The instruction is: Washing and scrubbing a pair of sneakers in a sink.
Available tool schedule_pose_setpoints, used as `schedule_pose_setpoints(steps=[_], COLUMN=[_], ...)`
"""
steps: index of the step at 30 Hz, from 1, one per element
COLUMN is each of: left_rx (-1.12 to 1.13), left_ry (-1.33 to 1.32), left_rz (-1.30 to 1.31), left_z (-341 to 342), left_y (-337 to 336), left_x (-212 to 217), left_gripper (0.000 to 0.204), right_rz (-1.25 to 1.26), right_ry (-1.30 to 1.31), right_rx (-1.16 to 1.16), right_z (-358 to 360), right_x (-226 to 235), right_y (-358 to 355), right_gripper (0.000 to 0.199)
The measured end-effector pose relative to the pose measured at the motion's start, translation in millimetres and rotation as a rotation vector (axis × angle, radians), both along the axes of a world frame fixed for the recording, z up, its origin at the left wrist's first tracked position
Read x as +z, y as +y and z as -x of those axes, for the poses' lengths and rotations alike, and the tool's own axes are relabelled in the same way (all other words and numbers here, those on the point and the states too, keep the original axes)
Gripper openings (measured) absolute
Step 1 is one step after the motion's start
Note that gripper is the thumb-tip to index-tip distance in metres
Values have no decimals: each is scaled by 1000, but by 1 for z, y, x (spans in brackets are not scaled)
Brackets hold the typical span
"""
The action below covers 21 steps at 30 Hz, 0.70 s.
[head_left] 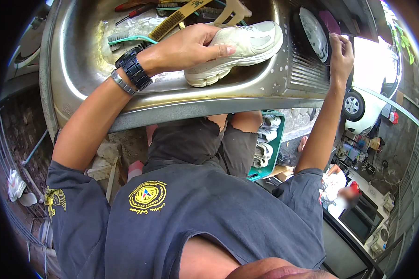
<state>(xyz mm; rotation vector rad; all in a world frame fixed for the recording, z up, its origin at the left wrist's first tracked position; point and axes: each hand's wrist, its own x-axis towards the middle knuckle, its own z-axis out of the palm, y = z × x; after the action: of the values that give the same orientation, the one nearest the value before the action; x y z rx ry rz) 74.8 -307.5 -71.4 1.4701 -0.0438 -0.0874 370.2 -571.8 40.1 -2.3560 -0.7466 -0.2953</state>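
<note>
My left hand (pixel 195 44) is closed around a white sneaker (pixel 256 39), thumb across its upper near the opening. The shoe lies on its side over the metal sink (pixel 172 106), toe to the right, chunky sole facing me. To the right, my right hand (pixel 341 49) has its fingers curled at the rim of a black bowl (pixel 300 28) holding whitish, foamy liquid. A flat purple piece (pixel 329 21) shows just beyond the fingertips. What the fingers grip, if anything, is hidden.
In the sink lie a yellow-backed brush (pixel 174 23), a brush with a teal handle (pixel 121 39) and a red-handled tool (pixel 137 13). The bowl rests on a ribbed drainboard (pixel 307 74). Below stands a green crate (pixel 275 149) of shoes. Another person (pixel 335 186) is at the lower right.
</note>
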Motion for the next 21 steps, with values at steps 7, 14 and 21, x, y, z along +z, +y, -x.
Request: schedule_pose_setpoints(steps=[7,14,21], left_rx=[12,4,-141], left_ry=[51,46,-19], left_rz=[-104,-221,-186], left_z=[1,3,10], left_y=[6,5,16], left_x=[13,12,6], left_gripper=[45,44,49], right_rz=[339,0,147], right_ry=[159,-197,-264], right_rx=[-17,307,605], right_z=[-38,94,159], right_x=[-33,-38,-71], right_y=[-27,43,77], right_gripper=[48,37,38])
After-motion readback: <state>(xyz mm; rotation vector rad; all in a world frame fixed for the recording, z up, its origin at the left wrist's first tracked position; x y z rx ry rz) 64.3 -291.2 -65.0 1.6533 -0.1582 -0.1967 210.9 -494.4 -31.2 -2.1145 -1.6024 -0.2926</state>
